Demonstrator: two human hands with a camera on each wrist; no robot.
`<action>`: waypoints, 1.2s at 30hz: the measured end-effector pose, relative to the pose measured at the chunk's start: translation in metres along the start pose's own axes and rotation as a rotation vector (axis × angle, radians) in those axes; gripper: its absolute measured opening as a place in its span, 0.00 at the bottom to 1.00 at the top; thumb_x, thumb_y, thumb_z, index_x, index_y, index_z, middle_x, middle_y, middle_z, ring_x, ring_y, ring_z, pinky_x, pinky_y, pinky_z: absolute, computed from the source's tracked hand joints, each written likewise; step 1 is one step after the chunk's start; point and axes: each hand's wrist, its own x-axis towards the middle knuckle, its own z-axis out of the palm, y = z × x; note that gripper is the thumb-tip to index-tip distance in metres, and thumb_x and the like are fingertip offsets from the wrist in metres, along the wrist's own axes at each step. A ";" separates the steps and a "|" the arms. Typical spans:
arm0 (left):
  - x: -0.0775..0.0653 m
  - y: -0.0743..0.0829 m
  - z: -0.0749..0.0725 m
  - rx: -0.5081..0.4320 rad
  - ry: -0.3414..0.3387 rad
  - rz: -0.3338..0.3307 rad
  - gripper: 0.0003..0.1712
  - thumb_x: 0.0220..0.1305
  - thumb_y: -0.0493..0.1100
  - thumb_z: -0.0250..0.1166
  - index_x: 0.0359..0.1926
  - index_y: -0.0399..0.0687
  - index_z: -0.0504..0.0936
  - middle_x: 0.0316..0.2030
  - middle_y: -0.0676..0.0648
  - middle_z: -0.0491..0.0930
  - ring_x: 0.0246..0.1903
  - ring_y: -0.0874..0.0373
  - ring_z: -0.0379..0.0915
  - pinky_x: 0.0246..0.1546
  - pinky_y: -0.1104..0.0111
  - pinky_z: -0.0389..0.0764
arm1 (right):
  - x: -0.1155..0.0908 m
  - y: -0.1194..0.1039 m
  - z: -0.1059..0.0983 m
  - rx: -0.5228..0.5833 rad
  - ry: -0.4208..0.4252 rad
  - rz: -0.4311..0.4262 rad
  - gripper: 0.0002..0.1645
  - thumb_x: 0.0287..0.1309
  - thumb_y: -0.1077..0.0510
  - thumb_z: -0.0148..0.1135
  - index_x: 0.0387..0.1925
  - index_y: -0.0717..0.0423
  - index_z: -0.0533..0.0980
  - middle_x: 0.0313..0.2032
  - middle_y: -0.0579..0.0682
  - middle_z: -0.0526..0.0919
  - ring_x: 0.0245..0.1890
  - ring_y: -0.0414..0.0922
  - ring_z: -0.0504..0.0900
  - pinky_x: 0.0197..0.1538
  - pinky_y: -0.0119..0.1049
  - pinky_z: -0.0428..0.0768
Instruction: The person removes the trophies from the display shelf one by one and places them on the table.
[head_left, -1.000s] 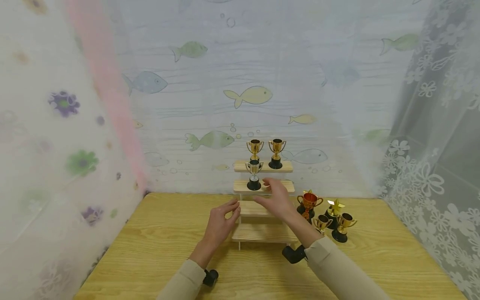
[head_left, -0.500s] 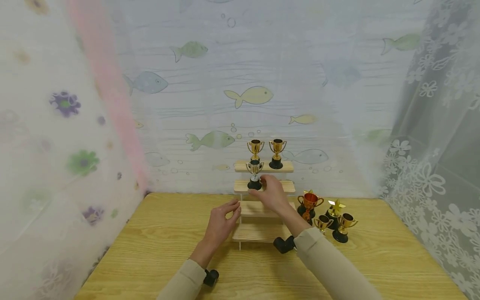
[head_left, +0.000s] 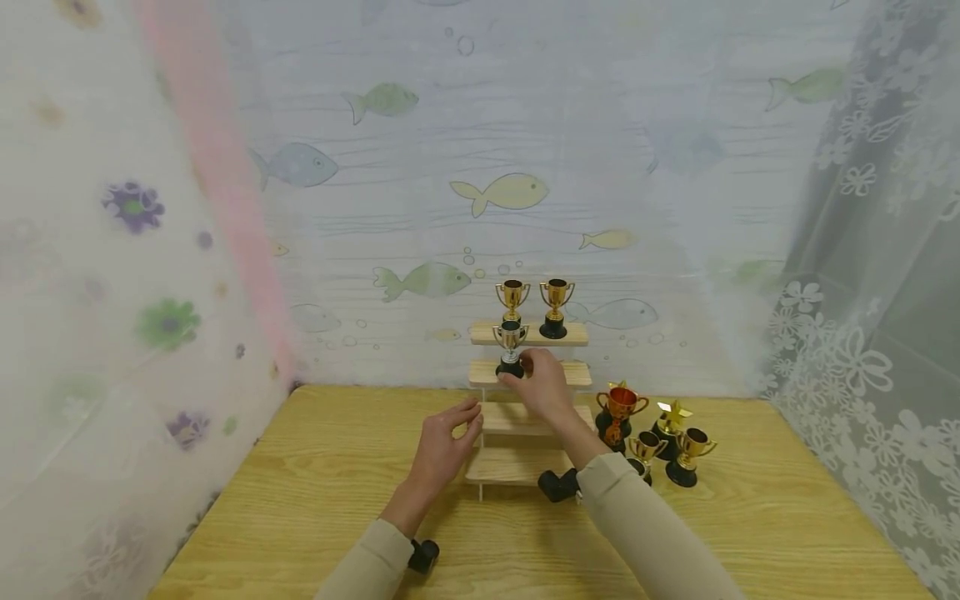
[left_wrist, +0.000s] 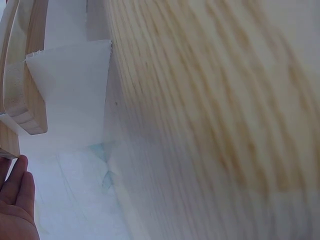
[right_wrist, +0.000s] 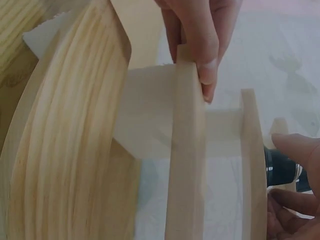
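Observation:
A wooden tiered display stand [head_left: 517, 467] stands on the table. My left hand [head_left: 442, 446] grips the left end of one of its middle steps, thumb and fingers on either side of the board in the right wrist view. On the step below the top stands a small silver trophy cup [head_left: 511, 335] with a black base [right_wrist: 282, 167]. My right hand [head_left: 543, 387] holds that base between thumb and curled fingers. Two gold trophy cups, the left one [head_left: 512, 292] partly hidden behind the silver cup and the right one [head_left: 556, 304] in full view, stand on the top step.
To the stand's right, on the wooden table [head_left: 330, 467], are a red trophy cup [head_left: 622, 406], a gold star trophy [head_left: 671, 421], a gold cup [head_left: 692, 454] and another gold cup [head_left: 647, 448] close to my right forearm. A fish-patterned curtain [head_left: 405, 200] hangs behind.
My right hand has moved left along the step to the silver trophy cup and closed its thumb and fingers on the base. My left hand has stayed at the stand's left side.

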 end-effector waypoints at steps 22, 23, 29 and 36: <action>-0.004 -0.001 0.000 0.001 0.010 0.016 0.18 0.75 0.45 0.63 0.57 0.38 0.86 0.61 0.41 0.81 0.61 0.45 0.78 0.57 0.52 0.81 | 0.001 0.004 0.016 -0.021 0.096 0.016 0.26 0.61 0.52 0.74 0.54 0.65 0.82 0.45 0.59 0.79 0.43 0.54 0.77 0.48 0.51 0.77; -0.003 -0.001 -0.001 -0.001 0.011 0.017 0.18 0.75 0.45 0.63 0.57 0.38 0.86 0.60 0.41 0.81 0.61 0.45 0.78 0.57 0.51 0.81 | 0.001 0.005 0.016 -0.019 0.100 0.014 0.26 0.61 0.52 0.74 0.53 0.65 0.82 0.46 0.59 0.79 0.43 0.54 0.77 0.49 0.52 0.77; -0.001 -0.001 0.000 0.001 0.004 0.017 0.18 0.76 0.45 0.62 0.57 0.38 0.86 0.61 0.40 0.81 0.61 0.44 0.77 0.57 0.50 0.81 | 0.001 0.005 0.013 -0.003 0.084 0.011 0.26 0.63 0.52 0.72 0.55 0.67 0.81 0.49 0.60 0.78 0.46 0.55 0.78 0.50 0.52 0.79; -0.001 0.003 -0.002 -0.002 0.001 -0.003 0.17 0.75 0.44 0.63 0.56 0.38 0.86 0.61 0.42 0.81 0.62 0.45 0.77 0.58 0.52 0.80 | -0.003 -0.001 0.004 -0.014 0.042 0.031 0.27 0.65 0.50 0.70 0.57 0.66 0.80 0.54 0.60 0.78 0.50 0.56 0.79 0.50 0.51 0.82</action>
